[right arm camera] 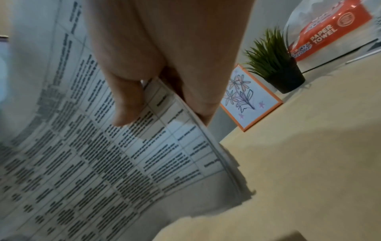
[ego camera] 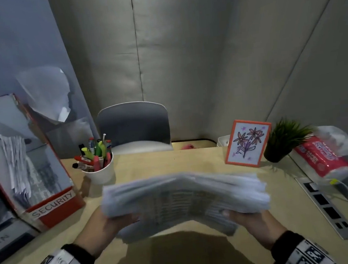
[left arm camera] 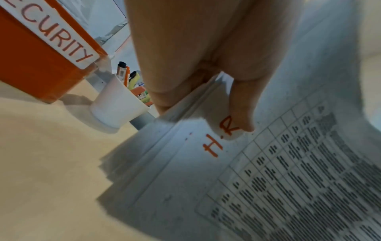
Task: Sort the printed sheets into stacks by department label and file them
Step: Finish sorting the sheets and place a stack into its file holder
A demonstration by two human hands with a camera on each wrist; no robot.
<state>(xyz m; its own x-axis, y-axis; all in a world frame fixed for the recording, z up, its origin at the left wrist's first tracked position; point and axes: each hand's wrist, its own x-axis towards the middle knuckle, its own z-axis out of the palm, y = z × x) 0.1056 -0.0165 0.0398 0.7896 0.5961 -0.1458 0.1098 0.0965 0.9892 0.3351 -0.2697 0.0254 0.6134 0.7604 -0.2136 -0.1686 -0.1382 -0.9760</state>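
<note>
A thick stack of printed sheets point(ego camera: 183, 197) hangs bowed upward above the desk, held by both hands. My left hand point(ego camera: 111, 221) pinches its left edge, thumb on top beside a red "H.R" label point(left arm camera: 218, 140). My right hand point(ego camera: 247, 218) pinches the right edge, thumb point(right arm camera: 125, 104) on the printed table and fingers underneath. The top sheet point(right arm camera: 86, 163) carries a dense grid of text. A red file box marked SECURITY point(ego camera: 54, 204) stands at the left with papers in it.
A white cup of pens point(ego camera: 97, 166) stands behind the left hand. A framed flower drawing point(ego camera: 247, 144), a small potted plant point(ego camera: 284, 140) and a paper towel pack point(ego camera: 322, 158) line the right. A power strip point(ego camera: 327, 206) lies at the desk's right edge. A chair point(ego camera: 134, 127) faces the far side.
</note>
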